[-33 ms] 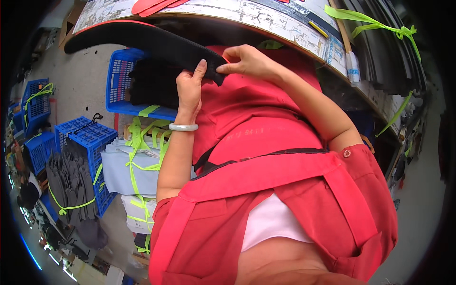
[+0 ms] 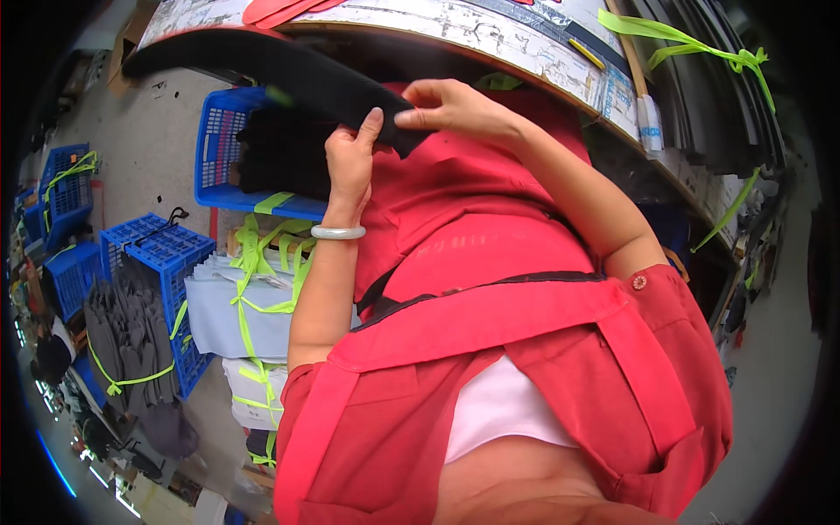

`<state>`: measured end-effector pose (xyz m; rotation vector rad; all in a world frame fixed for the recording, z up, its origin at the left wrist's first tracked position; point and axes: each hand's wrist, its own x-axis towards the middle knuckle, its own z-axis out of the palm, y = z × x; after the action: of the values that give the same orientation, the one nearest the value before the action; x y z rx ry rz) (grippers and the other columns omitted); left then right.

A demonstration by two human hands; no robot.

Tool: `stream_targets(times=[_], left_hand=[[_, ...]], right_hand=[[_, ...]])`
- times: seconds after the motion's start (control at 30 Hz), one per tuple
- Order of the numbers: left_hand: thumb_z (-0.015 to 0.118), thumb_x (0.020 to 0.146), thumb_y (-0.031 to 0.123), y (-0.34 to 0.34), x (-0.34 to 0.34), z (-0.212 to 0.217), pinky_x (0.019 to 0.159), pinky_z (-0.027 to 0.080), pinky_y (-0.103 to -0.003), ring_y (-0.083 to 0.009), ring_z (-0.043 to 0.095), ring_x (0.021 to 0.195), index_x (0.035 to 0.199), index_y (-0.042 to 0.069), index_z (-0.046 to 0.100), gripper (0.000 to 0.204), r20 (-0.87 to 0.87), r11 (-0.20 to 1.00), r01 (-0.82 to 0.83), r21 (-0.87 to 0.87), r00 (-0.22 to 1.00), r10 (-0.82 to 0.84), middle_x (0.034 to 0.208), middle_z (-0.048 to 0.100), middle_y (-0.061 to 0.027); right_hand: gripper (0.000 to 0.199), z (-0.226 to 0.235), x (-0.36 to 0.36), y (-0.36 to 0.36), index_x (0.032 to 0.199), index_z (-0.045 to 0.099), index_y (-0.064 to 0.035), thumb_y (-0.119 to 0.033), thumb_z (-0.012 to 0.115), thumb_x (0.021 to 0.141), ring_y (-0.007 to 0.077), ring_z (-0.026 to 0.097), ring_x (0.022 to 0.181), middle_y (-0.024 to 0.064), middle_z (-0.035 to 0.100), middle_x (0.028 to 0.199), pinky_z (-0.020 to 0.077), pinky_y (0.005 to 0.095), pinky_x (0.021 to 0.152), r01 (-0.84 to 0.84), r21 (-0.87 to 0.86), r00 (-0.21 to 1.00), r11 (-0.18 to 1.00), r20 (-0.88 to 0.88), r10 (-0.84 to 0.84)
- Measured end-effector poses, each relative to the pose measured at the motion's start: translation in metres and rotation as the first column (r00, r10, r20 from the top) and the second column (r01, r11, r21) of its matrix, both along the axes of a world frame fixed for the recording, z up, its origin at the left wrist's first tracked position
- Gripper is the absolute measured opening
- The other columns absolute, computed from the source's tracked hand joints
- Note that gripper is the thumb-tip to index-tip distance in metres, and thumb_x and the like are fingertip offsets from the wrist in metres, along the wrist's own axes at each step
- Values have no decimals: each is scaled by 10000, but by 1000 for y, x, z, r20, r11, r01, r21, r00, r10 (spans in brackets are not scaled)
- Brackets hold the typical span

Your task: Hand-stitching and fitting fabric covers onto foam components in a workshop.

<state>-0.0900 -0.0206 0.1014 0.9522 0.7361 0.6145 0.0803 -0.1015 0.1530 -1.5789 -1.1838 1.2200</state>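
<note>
So I've got this long curved black piece (image 2: 254,70) running from the upper left of the frame down to the upper middle, over a blue crate (image 2: 206,157) and my red apron (image 2: 490,249). My left hand (image 2: 350,166) is clamped on it near its lower right end, thumb pressed on top. My right hand (image 2: 451,109) is curled at that same end, thumb against the black; can't tell if I'm really pinching it. I'd say the trick is letting the left do the steadying and keeping the right light, fingertips close to the edge, so the end doesn't buckle; the long free part looks likely to swing, so I'd hold it level and off the bench (image 2: 420,35). Hard to make out: my left fingers are tucked underneath, my right fingertips are partly lost behind the thumb, the far end is motion-blurred, there's a greenish smudge mid-piece I can't identify, and the red pieces (image 2: 284,10) up top are cut off by the frame.
</note>
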Motion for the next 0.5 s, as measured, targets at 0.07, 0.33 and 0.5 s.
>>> stream_targets(times=[0.07, 0.33, 0.5], left_hand=[[640, 935, 204, -8, 5, 0, 787, 482, -226, -108, 610, 894, 1064, -40, 642, 276, 3, 996, 61, 68, 998, -61, 1030, 668, -71], [580, 962, 178, -11, -14, 0, 362, 357, -232, -66, 403, 400, 804, 59, 558, 200, 455, 629, 572, -527, 815, -360, 551, 461, 37], [572, 965, 228, -16, -20, 6, 445, 445, -223, -92, 517, 498, 915, 50, 581, 185, 266, 746, 505, -434, 863, -429, 625, 536, -7]], right_hand=[[292, -3, -3, 3, 978, 622, -14, -304, 603, 947, 55, 497, 718, -41, 573, 812, 431, 231, 633, 98, -137, 986, 986, -119, -115], [205, -21, -27, -2, 984, 612, 7, -188, 625, 923, 117, 563, 667, 113, 605, 727, 467, 281, 597, 91, 459, 865, 884, 404, -298], [280, -19, -30, 2, 1014, 624, 37, -233, 607, 941, 111, 590, 723, 104, 648, 788, 486, 278, 650, 198, 261, 945, 945, 207, -255]])
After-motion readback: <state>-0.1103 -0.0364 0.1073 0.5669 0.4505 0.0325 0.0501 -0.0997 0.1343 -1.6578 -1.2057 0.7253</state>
